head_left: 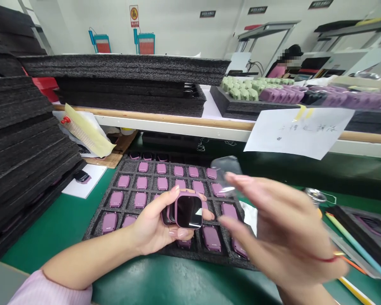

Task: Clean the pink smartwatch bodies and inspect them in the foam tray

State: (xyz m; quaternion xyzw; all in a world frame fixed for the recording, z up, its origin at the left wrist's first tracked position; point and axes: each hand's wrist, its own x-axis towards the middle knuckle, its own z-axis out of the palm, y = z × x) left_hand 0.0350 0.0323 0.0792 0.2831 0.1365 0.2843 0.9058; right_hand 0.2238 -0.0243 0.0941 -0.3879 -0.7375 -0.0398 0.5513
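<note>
My left hand [154,226] is closed round two or three purple watch bodies [188,210]; the front one shows its glossy black screen. My right hand [273,228], blurred by motion, is raised just right of them and pinches a thin clear film [225,167] between thumb and fingertips. Both hands hover over a black foam tray [97,220] whose pockets hold several purple watch bodies [142,183] lying face down.
Black foam trays are stacked at left [19,127] and on the shelf behind [127,70]. A paper note [300,131] hangs from the shelf edge. Green and purple parts [273,91] sit at back right. Pencils [352,241] lie at right. A person sits far behind.
</note>
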